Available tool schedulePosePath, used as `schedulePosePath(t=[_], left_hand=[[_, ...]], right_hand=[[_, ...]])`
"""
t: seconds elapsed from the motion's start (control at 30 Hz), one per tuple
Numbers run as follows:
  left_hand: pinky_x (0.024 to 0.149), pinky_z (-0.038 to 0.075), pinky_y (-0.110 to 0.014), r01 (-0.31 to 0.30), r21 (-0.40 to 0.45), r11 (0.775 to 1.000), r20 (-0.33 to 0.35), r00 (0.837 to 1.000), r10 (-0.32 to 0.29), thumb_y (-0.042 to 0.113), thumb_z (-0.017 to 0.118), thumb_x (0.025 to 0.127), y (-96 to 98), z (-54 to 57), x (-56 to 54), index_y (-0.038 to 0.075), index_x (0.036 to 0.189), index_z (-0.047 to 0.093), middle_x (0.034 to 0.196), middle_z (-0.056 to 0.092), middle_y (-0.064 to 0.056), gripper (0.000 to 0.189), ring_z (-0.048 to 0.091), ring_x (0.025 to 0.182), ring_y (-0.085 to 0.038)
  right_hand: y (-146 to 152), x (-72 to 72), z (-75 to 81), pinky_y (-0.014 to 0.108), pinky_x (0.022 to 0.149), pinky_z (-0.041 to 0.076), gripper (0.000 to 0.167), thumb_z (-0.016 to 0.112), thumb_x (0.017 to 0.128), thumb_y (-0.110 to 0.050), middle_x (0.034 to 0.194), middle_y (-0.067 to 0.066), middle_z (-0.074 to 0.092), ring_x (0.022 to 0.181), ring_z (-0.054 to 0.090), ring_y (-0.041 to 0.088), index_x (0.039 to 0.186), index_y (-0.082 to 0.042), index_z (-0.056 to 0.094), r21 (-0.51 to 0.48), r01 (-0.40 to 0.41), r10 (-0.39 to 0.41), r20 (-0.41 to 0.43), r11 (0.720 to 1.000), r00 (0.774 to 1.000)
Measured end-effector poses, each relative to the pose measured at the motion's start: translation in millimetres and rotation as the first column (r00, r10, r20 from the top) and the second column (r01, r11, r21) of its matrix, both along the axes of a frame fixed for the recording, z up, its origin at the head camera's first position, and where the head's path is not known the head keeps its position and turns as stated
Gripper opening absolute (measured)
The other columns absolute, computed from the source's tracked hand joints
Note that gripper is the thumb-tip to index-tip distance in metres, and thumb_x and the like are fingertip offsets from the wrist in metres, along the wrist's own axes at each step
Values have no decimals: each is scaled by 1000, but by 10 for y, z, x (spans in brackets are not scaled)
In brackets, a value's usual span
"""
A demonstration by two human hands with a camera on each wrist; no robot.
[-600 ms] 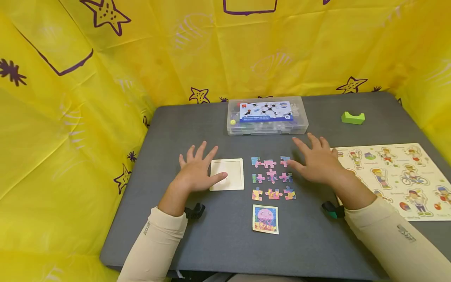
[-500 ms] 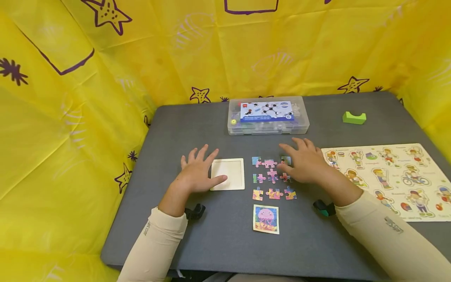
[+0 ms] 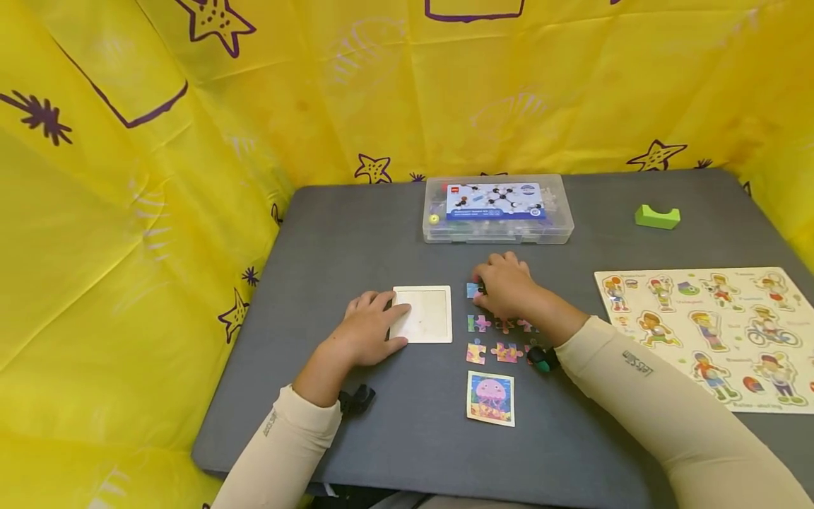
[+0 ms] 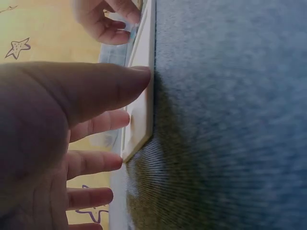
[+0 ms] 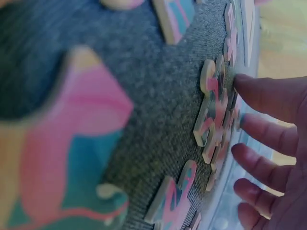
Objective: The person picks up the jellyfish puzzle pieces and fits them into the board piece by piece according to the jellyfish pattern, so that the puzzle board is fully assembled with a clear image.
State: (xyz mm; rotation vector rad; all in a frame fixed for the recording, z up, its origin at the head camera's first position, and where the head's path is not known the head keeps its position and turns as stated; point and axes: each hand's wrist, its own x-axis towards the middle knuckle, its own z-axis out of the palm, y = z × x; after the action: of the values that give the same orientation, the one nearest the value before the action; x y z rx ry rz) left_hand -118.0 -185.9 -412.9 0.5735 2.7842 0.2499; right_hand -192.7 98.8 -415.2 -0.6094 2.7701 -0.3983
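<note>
My left hand point(image 3: 369, 329) has its fingers spread at the left edge of a shallow white square tray point(image 3: 420, 339). In the left wrist view the thumb overlaps the tray point(image 4: 141, 112) and a fingertip is right at its corner. My right hand point(image 3: 505, 286) is over the top row of jigsaw pieces, its thumb and forefinger around the blue-and-pink corner piece point(image 3: 473, 290); I cannot tell whether they pinch it. The hand hides the rest of that row. Below lie a green-and-pink piece point(image 3: 477, 323) and yellow-pink pieces point(image 3: 506, 352). The right wrist view shows the thumb and forefinger apart.
A small jellyfish picture card point(image 3: 491, 398) lies in front of the pieces. Behind stands a clear plastic case point(image 3: 497, 237) with a molecule-model label. A wooden picture board point(image 3: 687, 318) lies at right, a green arched block point(image 3: 658, 217) at back right.
My right hand has moved left across the pieces to the top-left corner piece. My left hand has shifted slightly, its fingers now lower and at the tray's edge. The head view has turned a little.
</note>
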Motion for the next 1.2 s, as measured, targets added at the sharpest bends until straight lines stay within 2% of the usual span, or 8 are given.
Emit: schedulePosePath(t=[0.13, 0.23, 0.33, 0.43, 0.7, 0.93, 1.1, 1.2], left_hand=[[115, 28, -61, -2, 0, 1000, -9, 1000, 2, 42, 68, 97, -4, -36, 24, 23, 150, 52, 160, 38, -13, 59, 35, 144, -39], [114, 29, -59, -4, -13, 1000, -19, 1000, 3, 44, 67, 97, -1, -52, 36, 24, 151, 51, 160, 38, -12, 60, 36, 144, -38], [115, 29, -59, -16, -25, 1000, -20, 1000, 15, 44, 67, 97, 5, -48, 50, 25, 152, 50, 160, 38, -12, 60, 36, 143, -38], [115, 30, -57, -26, -29, 999, -20, 999, 26, 44, 67, 97, 15, -40, 64, 25, 152, 50, 159, 38, -12, 60, 36, 143, -38], [112, 32, -58, -16, 20, 1000, -33, 999, 16, 41, 68, 97, 11, -45, 85, 21, 150, 52, 159, 39, -14, 59, 38, 141, -40], [112, 33, -58, -4, 61, 998, -32, 999, 6, 40, 70, 96, -3, -59, 84, 19, 152, 48, 158, 41, -14, 63, 39, 140, -38], [109, 35, -57, -11, 25, 1000, -28, 1000, 12, 43, 70, 95, 2, -36, 60, 20, 154, 46, 157, 42, -13, 68, 40, 139, -37], [107, 36, -56, -17, -11, 1000, -25, 1000, 17, 45, 70, 95, 3, -25, 42, 21, 155, 45, 156, 43, -12, 70, 41, 138, -36]], right_hand=[[-1, -53, 28, 47, 85, 46, 26, 77, 92, -24, 103, 11, 66, 97, 57, 32, 110, -7, 68, -91, 3, -2, 13, 996, 1000], [-31, -92, 71, 40, 75, 50, 15, 76, 92, -16, 89, 7, 69, 81, 62, 24, 101, -6, 68, -204, 27, -16, 59, 979, 998], [-138, -123, 101, 35, 72, 50, 10, 75, 93, -16, 88, 5, 69, 77, 61, 20, 97, -7, 70, -296, 52, -15, 127, 954, 992], [-324, -140, 92, 34, 74, 49, 11, 76, 93, -19, 86, 3, 69, 80, 61, 19, 95, -10, 71, -330, 38, 20, 170, 943, 985], [-832, -149, -22, 33, 70, 46, 10, 76, 92, -23, 83, 0, 65, 80, 59, 19, 85, -16, 73, -197, -50, 68, 83, 979, 994], [-1078, -183, -45, 40, 82, 49, 22, 77, 90, -33, 95, 6, 67, 92, 60, 25, 88, -13, 68, -119, -45, 49, 26, 992, 998], [-1160, -208, -29, 42, 85, 49, 28, 77, 90, -37, 96, 7, 65, 95, 60, 27, 93, -12, 66, -85, -55, 58, 28, 995, 998], [-1110, -230, 54, 43, 87, 49, 29, 74, 91, -38, 101, 8, 65, 98, 60, 28, 99, -11, 66, -62, -68, 71, 39, 996, 997]])
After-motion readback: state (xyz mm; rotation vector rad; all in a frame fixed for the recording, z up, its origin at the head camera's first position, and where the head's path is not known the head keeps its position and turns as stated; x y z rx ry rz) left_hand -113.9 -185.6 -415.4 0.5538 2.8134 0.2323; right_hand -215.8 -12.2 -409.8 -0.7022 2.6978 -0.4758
